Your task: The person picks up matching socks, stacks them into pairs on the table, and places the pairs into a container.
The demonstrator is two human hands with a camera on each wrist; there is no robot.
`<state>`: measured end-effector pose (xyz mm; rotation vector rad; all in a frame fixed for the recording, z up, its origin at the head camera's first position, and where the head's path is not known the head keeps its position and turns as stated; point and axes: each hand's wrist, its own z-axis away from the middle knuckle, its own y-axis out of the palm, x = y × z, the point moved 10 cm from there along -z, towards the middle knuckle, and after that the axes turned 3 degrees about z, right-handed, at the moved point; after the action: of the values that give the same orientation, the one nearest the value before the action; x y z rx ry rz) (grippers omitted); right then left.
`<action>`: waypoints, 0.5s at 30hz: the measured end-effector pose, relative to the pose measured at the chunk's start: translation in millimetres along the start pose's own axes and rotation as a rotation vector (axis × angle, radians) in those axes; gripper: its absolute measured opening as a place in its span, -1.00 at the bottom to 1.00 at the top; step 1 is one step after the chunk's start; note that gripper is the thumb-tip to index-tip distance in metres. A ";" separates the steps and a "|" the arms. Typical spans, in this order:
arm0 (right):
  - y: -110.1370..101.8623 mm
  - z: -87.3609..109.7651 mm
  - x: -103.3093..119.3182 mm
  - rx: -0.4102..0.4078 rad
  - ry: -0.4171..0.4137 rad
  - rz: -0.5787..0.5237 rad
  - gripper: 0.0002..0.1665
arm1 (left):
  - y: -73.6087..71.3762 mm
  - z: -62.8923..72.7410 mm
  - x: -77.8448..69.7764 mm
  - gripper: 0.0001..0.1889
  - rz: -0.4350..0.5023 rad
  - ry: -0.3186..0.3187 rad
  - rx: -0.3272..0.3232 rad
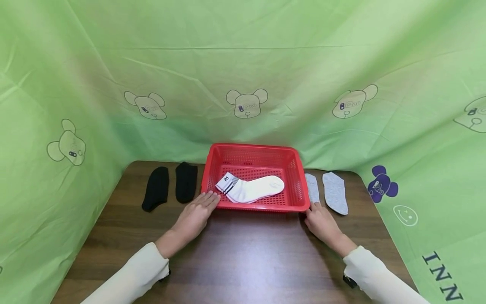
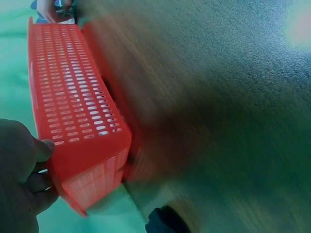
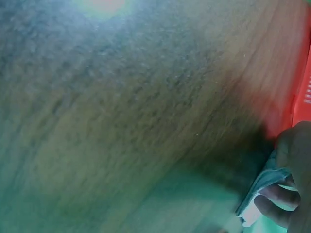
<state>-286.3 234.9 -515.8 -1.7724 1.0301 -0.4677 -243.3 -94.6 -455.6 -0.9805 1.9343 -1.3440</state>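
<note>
A red plastic basket (image 1: 250,207) stands at the back of the table, with a pair of white socks (image 1: 262,188) lying in it; their cuffs have dark stripes. My left hand (image 1: 197,213) grips the basket's front left corner, its thumb on the outside wall in the left wrist view. At the front right corner, my right hand (image 1: 322,219) pinches the near end of a grey sock (image 1: 312,188), whose edge lifts between thumb and fingers in the right wrist view. Another grey sock (image 1: 336,193) lies just to the right of it.
Two black socks, the outer sock (image 1: 156,189) and the inner sock (image 1: 186,182), lie left of the basket. A green printed cloth (image 1: 247,63) hangs behind and at both sides of the brown wooden table (image 1: 250,257).
</note>
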 end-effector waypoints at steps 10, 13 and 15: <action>-14.2 11.4 19.0 -0.044 -0.010 -0.019 -0.80 | -0.3 -1.4 0.4 -0.46 0.011 -0.001 -0.018; -20.2 13.5 31.0 -0.055 -0.024 -0.043 -0.81 | -0.1 -0.8 1.5 -0.46 0.013 -0.007 -0.026; -23.4 14.6 39.4 -0.051 -0.022 -0.068 -0.80 | 0.4 -0.1 1.7 -0.46 0.014 -0.008 -0.031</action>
<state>-243.7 214.4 -506.8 -1.8586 0.9770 -0.4669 -244.4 -95.9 -456.1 -0.9839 1.9582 -1.3035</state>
